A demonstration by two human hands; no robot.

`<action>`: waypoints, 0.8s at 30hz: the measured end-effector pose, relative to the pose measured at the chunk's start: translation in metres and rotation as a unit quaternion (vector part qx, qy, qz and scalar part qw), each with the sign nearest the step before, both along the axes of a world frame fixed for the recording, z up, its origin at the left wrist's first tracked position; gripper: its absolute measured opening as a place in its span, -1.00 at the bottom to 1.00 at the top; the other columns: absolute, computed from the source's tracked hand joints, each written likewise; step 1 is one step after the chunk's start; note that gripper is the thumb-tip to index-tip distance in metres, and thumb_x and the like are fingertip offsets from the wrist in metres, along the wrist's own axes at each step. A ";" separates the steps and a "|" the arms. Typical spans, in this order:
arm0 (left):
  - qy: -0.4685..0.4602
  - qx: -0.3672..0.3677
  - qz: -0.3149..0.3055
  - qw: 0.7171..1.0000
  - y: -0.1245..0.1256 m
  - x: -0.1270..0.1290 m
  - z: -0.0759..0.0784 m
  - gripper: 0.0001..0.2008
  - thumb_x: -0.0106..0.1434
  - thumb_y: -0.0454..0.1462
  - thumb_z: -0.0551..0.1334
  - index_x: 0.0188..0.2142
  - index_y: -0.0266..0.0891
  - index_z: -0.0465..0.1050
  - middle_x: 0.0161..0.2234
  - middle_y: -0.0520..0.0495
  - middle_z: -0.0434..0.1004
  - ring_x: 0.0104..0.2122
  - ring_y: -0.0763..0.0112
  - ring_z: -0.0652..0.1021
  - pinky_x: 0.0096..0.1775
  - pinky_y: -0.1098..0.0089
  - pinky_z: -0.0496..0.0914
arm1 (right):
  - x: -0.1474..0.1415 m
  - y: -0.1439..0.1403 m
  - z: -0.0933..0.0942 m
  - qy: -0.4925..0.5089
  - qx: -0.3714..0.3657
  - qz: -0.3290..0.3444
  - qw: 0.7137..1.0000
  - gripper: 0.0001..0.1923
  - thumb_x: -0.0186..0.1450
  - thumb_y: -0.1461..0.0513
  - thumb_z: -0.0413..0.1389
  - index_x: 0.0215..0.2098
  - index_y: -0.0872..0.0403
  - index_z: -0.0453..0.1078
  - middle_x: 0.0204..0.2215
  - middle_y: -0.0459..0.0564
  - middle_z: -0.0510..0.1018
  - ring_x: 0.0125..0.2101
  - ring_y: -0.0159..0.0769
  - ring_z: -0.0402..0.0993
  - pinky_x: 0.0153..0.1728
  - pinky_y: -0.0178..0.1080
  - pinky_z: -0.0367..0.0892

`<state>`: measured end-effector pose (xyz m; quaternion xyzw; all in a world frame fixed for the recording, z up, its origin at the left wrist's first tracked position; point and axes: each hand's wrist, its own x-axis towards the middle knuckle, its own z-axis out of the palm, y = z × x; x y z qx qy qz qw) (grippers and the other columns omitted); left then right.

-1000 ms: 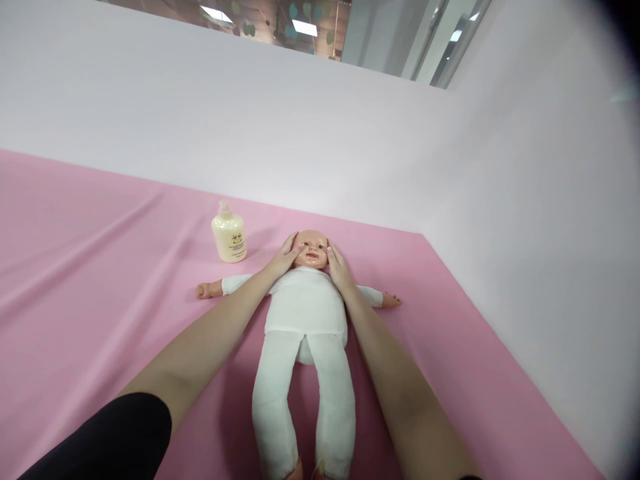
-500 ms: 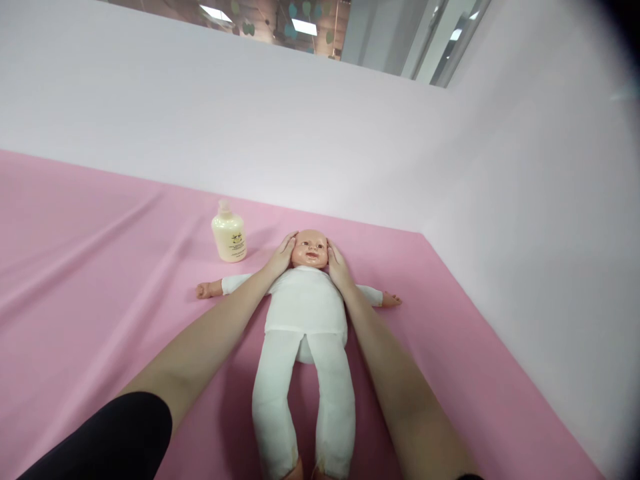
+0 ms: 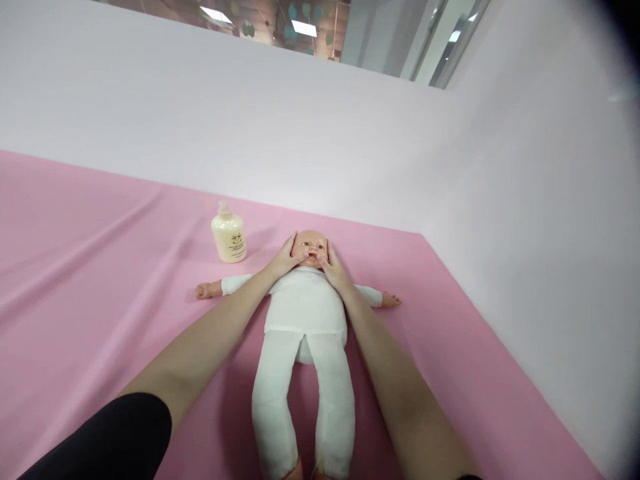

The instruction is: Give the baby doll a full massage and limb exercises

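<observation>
A baby doll (image 3: 306, 300) in a white top and trousers lies on its back, arms spread to both sides. Along the left side of its head rests my left hand (image 3: 287, 259), fingers stretched, its thumb on the cheek near the mouth corner. My right hand (image 3: 334, 263) lies against the other side of the head in the same way, thumb beside the mouth. Both hands are open, flat on the head rather than wrapped round it. The fingertips at the sides of the head are partly hidden.
A pale yellow pump bottle (image 3: 230, 235) stands to the left of the doll's head. Under everything lies a pink sheet (image 3: 125, 280) with a few creases. White walls (image 3: 300, 133) rise behind and on the right.
Both thumbs have moved inward from the sides of the doll's head onto its cheeks by the mouth. The doll and the bottle have stayed in place.
</observation>
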<state>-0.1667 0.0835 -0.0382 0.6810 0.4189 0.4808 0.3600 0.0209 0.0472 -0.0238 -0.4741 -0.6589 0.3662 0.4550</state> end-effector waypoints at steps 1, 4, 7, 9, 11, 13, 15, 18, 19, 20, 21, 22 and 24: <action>0.003 -0.001 -0.001 1.000 0.000 0.000 0.000 -0.09 0.07 -0.01 0.27 0.30 -0.29 -0.08 0.32 -0.25 -0.05 0.30 0.05 0.05 0.27 0.11 -0.03 | 0.000 -0.001 0.000 -0.001 -0.005 0.002 1.000 -0.09 0.21 -0.14 0.06 0.36 0.00 -0.20 0.33 -0.04 -0.01 0.31 -0.21 -0.06 0.30 -0.09 -0.11; 0.007 -0.003 0.000 1.000 0.000 0.000 0.000 -0.11 0.10 -0.01 0.25 0.31 -0.26 -0.08 0.33 -0.24 -0.06 0.30 0.06 0.05 0.27 0.10 -0.03 | -0.001 -0.003 0.002 -0.004 -0.016 0.003 1.000 -0.05 0.19 -0.14 0.08 0.36 -0.01 -0.24 0.34 -0.04 -0.04 0.31 -0.20 -0.07 0.30 -0.09 -0.11; 0.005 0.001 -0.005 1.000 0.000 0.000 0.000 -0.12 0.12 0.00 0.24 0.31 -0.26 -0.09 0.33 -0.24 -0.07 0.30 0.09 0.04 0.28 0.12 -0.06 | -0.001 -0.003 0.003 -0.012 -0.010 0.001 1.000 -0.08 0.22 -0.16 0.02 0.36 0.02 -0.23 0.34 -0.03 -0.05 0.32 -0.22 -0.10 0.31 -0.08 -0.15; -0.003 0.001 -0.005 1.000 0.000 0.000 -0.001 -0.13 0.13 0.01 0.22 0.31 -0.27 -0.10 0.33 -0.24 -0.07 0.30 0.10 0.04 0.28 0.14 -0.06 | -0.001 -0.004 0.004 -0.015 -0.008 -0.002 1.000 -0.10 0.23 -0.18 -0.02 0.36 0.03 -0.22 0.34 -0.02 -0.05 0.32 -0.22 -0.12 0.31 -0.09 -0.18; -0.010 -0.005 -0.005 1.000 0.000 0.001 -0.001 -0.12 0.13 0.02 0.22 0.31 -0.27 -0.10 0.33 -0.23 -0.07 0.30 0.10 0.05 0.28 0.15 -0.04 | -0.001 -0.003 0.004 -0.013 -0.013 -0.006 1.000 -0.11 0.23 -0.21 -0.06 0.36 0.01 -0.20 0.34 -0.05 -0.04 0.33 -0.23 -0.13 0.31 -0.09 -0.19; -0.017 -0.013 -0.003 1.000 0.000 0.002 -0.001 -0.11 0.12 0.01 0.22 0.31 -0.29 -0.11 0.33 -0.24 -0.07 0.30 0.10 0.06 0.28 0.17 -0.02 | -0.001 -0.003 0.003 -0.009 -0.016 -0.013 1.000 -0.13 0.23 -0.24 -0.11 0.35 -0.01 -0.16 0.33 -0.07 -0.02 0.33 -0.24 -0.13 0.32 -0.09 -0.20; -0.022 -0.014 -0.001 1.000 0.000 0.003 -0.002 -0.11 0.12 0.01 0.23 0.31 -0.29 -0.10 0.33 -0.23 -0.07 0.30 0.11 0.06 0.28 0.18 -0.01 | -0.001 -0.002 0.003 -0.007 -0.015 -0.020 1.000 -0.13 0.24 -0.26 -0.16 0.35 0.00 -0.13 0.33 -0.07 -0.01 0.33 -0.25 -0.14 0.32 -0.09 -0.22; -0.030 -0.016 -0.001 0.999 0.000 0.003 -0.003 -0.12 0.12 0.01 0.23 0.31 -0.27 -0.09 0.33 -0.22 -0.07 0.30 0.11 0.06 0.28 0.18 -0.01 | -0.001 0.000 0.001 -0.004 -0.007 -0.022 1.000 -0.10 0.23 -0.27 -0.20 0.34 0.07 -0.11 0.33 -0.04 -0.02 0.33 -0.27 -0.16 0.32 -0.13 -0.24; -0.033 -0.019 0.000 0.999 0.000 0.003 -0.003 -0.13 0.13 0.01 0.23 0.31 -0.26 -0.09 0.33 -0.21 -0.07 0.30 0.11 0.07 0.27 0.18 -0.01 | -0.001 0.001 0.001 0.001 -0.004 -0.023 1.000 -0.11 0.24 -0.27 -0.22 0.34 0.08 -0.10 0.33 -0.03 -0.01 0.33 -0.28 -0.14 0.32 -0.14 -0.23; -0.037 -0.022 0.001 0.999 0.000 0.003 -0.004 -0.13 0.13 0.01 0.22 0.31 -0.25 -0.09 0.33 -0.21 -0.06 0.30 0.11 0.07 0.27 0.17 0.00 | -0.002 0.001 0.000 0.007 0.000 -0.024 1.000 -0.12 0.25 -0.27 -0.24 0.34 0.08 -0.08 0.33 -0.03 0.00 0.32 -0.29 -0.12 0.32 -0.15 -0.22; -0.039 -0.024 0.003 0.999 0.000 0.003 -0.004 -0.13 0.12 0.01 0.23 0.31 -0.24 -0.09 0.33 -0.21 -0.06 0.29 0.11 0.08 0.27 0.17 0.00 | -0.002 0.002 0.000 0.013 0.004 -0.026 1.000 -0.14 0.26 -0.27 -0.25 0.33 0.07 -0.06 0.32 -0.03 0.02 0.32 -0.30 -0.10 0.32 -0.15 -0.21; -0.042 -0.023 0.005 0.999 0.000 0.003 -0.005 -0.13 0.12 0.01 0.23 0.31 -0.24 -0.09 0.33 -0.20 -0.05 0.29 0.11 0.08 0.27 0.16 -0.01 | -0.002 0.002 0.000 0.017 0.007 -0.030 0.999 -0.16 0.27 -0.26 -0.27 0.32 0.06 -0.03 0.32 -0.04 0.05 0.31 -0.31 -0.07 0.32 -0.15 -0.19; -0.045 -0.019 0.008 0.999 0.001 0.004 -0.006 -0.16 0.14 0.01 0.21 0.30 -0.24 -0.07 0.32 -0.20 -0.04 0.30 0.13 0.07 0.28 0.17 -0.01 | -0.002 0.003 -0.001 0.019 0.011 -0.040 0.999 -0.19 0.28 -0.24 -0.26 0.30 0.05 0.02 0.30 -0.04 0.10 0.30 -0.31 -0.02 0.31 -0.14 -0.15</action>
